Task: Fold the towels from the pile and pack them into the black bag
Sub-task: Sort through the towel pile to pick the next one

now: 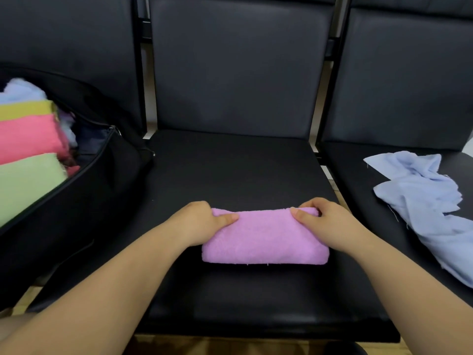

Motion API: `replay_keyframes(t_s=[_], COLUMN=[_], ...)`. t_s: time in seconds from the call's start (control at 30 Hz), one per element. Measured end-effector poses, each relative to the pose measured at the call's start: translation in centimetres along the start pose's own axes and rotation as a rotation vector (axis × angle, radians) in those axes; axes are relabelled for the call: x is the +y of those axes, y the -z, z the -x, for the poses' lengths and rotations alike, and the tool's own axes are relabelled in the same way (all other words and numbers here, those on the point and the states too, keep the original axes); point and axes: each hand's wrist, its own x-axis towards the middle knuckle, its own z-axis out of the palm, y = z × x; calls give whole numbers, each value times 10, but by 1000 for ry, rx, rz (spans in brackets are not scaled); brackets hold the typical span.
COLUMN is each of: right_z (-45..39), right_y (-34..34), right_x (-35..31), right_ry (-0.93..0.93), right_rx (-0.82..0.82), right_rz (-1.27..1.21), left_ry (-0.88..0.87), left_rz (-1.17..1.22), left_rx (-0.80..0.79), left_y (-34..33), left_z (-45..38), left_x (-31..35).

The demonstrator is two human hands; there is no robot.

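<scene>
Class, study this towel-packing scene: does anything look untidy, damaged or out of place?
Yes. The pale blue cloth on the right black seat lies crumpled with frayed, threadbare edges, unlike the neatly folded lilac towel gripped by both hands.

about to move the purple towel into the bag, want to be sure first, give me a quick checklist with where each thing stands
1. Purple towel folded into a compact block: ok.
2. Left hand and right hand each grip an end: ok.
3. Black bag unzipped and open: ok.
4. Free space in the bag beside the pink towel and green towel: cannot tell, its left part is out of view.
5. Seat between towel and bag free of obstacles: ok.
6. Pile finished: not ok, a blue towel lies unfolded on the right seat.
</scene>
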Motion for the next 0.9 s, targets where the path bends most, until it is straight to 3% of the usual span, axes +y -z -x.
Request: replay_keyframes(t_s=[0.1, 0.2, 0.33, 0.47, 0.7, 0.9], right_z=[2, 10, 21, 28, 22, 9], right_y=[-1, -8, -11, -10, -5, 10], right_x=[-9, -22, -38, -60, -99, -155], right_ry=[3, 169, 376, 435, 396, 385], right_rx=[15, 13, -71, -161, -217, -278], right_rz=[86, 145, 148, -2, 36, 98], left_ry=[-38, -124, -462, -692, -661, -554], left_rz=[143, 347, 516, 479, 424, 624], left_rx=[-18, -33, -6, 44, 318, 512], left_y=[6, 10, 16, 30, 80, 122], left_z=[2, 7, 17, 34, 49, 54], left_x=[0, -2, 0, 11, -11, -61])
